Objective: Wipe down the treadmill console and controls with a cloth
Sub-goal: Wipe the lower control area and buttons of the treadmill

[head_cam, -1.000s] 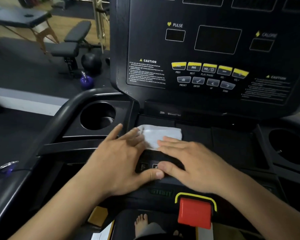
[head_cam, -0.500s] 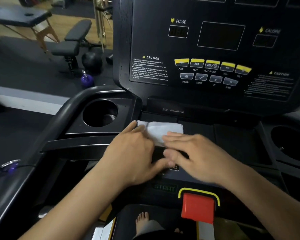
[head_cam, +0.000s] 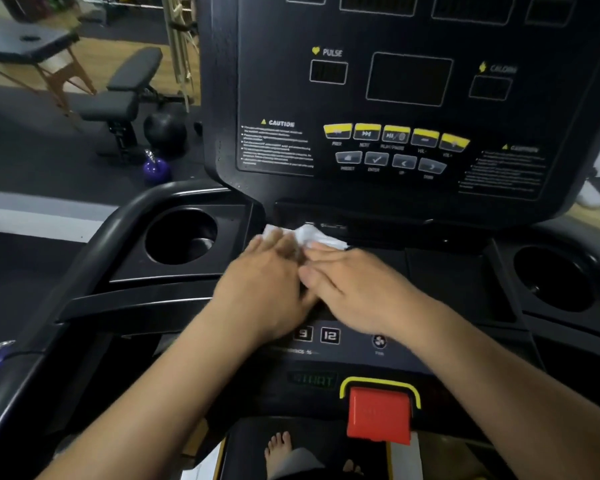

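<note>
Mid-wipe at frame centre: pressing cloth [head_cam: 321, 237] onto console [head_cam: 444, 275] with left hand [head_cam: 260, 285] and right hand [head_cam: 350, 278], fingers flat, not gripping. Next, likely upward toward buttons [head_cam: 395, 134].

Cloth [head_cam: 317, 235] under hands, below console [head_cam: 409, 98]

The black treadmill tray [head_cam: 444, 271] carries a crumpled white cloth [head_cam: 321, 237] by its back edge. The left hand [head_cam: 260, 282] and right hand [head_cam: 354, 282] press flat on it.
</note>
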A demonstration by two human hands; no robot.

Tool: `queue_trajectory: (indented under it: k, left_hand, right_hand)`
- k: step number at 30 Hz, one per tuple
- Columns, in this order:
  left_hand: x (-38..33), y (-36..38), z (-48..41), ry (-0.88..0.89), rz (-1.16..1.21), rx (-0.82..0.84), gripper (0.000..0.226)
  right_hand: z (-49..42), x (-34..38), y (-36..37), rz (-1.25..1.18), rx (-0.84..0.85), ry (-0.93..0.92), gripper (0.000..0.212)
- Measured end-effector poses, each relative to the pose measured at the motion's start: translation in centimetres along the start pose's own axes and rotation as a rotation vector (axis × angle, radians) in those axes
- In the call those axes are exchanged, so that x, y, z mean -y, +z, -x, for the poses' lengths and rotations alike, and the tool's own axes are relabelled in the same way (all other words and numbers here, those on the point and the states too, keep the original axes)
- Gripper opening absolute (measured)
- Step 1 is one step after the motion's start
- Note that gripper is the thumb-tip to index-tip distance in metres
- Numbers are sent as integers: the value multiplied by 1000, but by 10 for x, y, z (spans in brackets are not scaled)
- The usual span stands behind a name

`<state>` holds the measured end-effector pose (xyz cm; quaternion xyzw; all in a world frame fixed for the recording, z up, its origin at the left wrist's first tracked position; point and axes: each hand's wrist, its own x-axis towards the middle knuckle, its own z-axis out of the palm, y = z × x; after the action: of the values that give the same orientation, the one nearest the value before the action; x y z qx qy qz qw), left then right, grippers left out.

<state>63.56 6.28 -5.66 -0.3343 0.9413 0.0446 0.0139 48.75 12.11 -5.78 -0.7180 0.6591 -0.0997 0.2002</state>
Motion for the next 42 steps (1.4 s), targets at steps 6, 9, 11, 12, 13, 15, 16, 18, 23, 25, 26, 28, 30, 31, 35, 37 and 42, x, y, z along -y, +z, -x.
queue_trajectory:
  k: [6,9,11,12,13,15,16,18,23,25,26,28,30,31,35,37,42]
  left_hand:
    - [8,-6,23,78,-45,48,69]
    - [8,4,5,8,-101,25,82]
    - [7,4,-2,-44,-96,37,81]
    - [6,2,-1,-50,-81,60,75]
    - [5,1,3,-38,-72,86,67]
    - [0,-6,18,16,-84,124,55]
    - [-1,-9,22,29,-84,124,53]
    - [4,-9,18,12,-53,116,59]
    - [15,-3,4,16,-41,36,98]
    - [12,-4,18,55,-20,60,98]
    - [10,-4,25,63,-7,86,99]
    - [12,-1,27,45,-8,111,103]
    - [15,6,14,4,-8,94,106]
    - [15,8,7,-19,-5,76,107]
    - [14,3,14,32,20,57,99]
    - [13,0,29,60,65,44,92]
    - [24,6,5,-14,91,3,97]
  right_hand:
    - [27,7,4,0,95,-53,64]
    - [9,1,-1,7,20,-48,59]
    - [-4,0,-3,-8,9,-5,58]
    - [-4,1,-1,-13,23,-1,57]
    - [1,3,1,-15,44,-15,60]
    - [17,5,6,-9,67,-92,74]
    - [21,4,6,-28,65,-112,75]
    - [14,0,1,-75,49,-96,62]
    - [-8,-1,-2,-6,-10,-81,64]
    - [12,-2,7,54,37,-96,71]
    - [22,-2,8,57,54,-107,71]
    - [22,-4,4,35,31,-134,62]
    - [6,-5,-2,30,-15,-128,49]
    - [-3,-5,-4,16,-35,-95,46]
    - [11,6,2,75,34,-68,65]
    - [27,9,5,71,52,-117,72]
    - [-11,0,3,54,-11,-72,72]
